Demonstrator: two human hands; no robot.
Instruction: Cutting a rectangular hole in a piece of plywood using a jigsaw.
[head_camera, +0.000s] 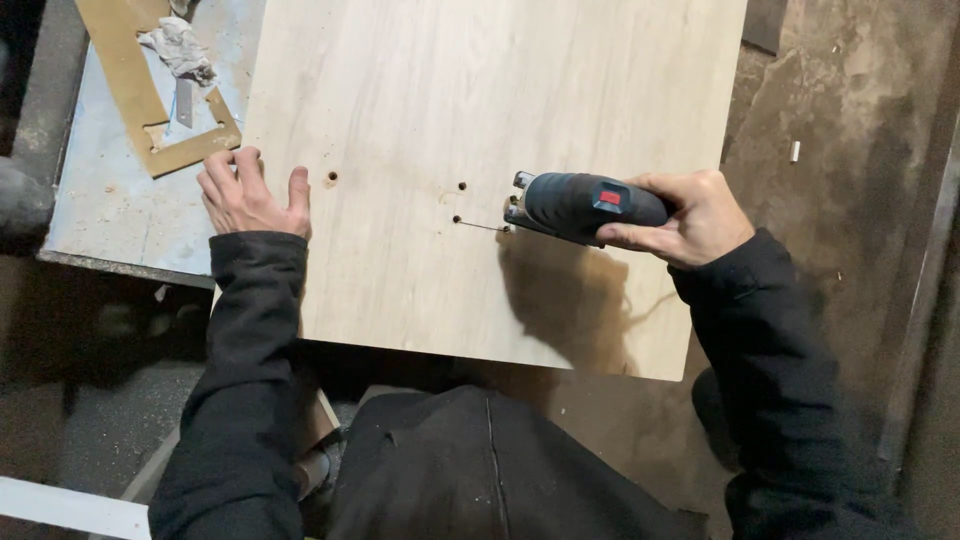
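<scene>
Plywood sheet (400, 120), right hand (690, 215) gripping jigsaw (585, 205), left hand (250, 195) apparently steadying.

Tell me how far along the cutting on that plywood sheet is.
Done: three small holes are drilled in the plywood sheet, and a short thin cut line runs from the lower hole toward the tool. In hand: the right hand grips a dark jigsaw at the end of that line, while the left hand presses the sheet's left edge. Left: most of the sheet looks uncut.
</scene>
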